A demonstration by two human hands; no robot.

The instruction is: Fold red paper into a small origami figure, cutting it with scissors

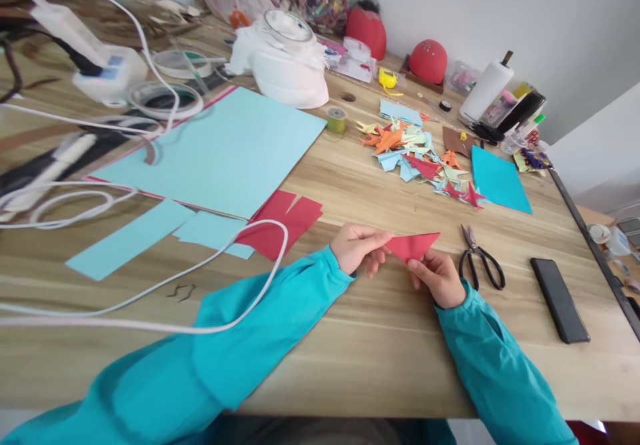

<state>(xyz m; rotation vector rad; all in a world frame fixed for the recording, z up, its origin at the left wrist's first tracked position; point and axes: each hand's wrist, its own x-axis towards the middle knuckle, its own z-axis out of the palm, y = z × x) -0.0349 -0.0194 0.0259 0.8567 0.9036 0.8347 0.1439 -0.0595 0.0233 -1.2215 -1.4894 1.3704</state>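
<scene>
A red piece of paper (411,245), folded to a triangle, is held up between my two hands over the wooden table. My left hand (357,245) pinches its left corner between thumb and fingers. Below the right part of the triangle, my right hand (440,277) grips the lower edge with the thumb in front. Black-handled scissors (479,258) lie just right of my right hand, blades pointing away. Cut red paper (287,221) rests to the left of my left hand, beside light blue paper strips (133,238).
Large light blue sheets (225,148) lie at left, with a white cable (280,265) looping over my left sleeve. Folded paper pieces (420,148) are heaped at the back, beside a teal sheet (500,179). A black phone (560,300) lies at right. A thread spool (337,120) stands mid-table.
</scene>
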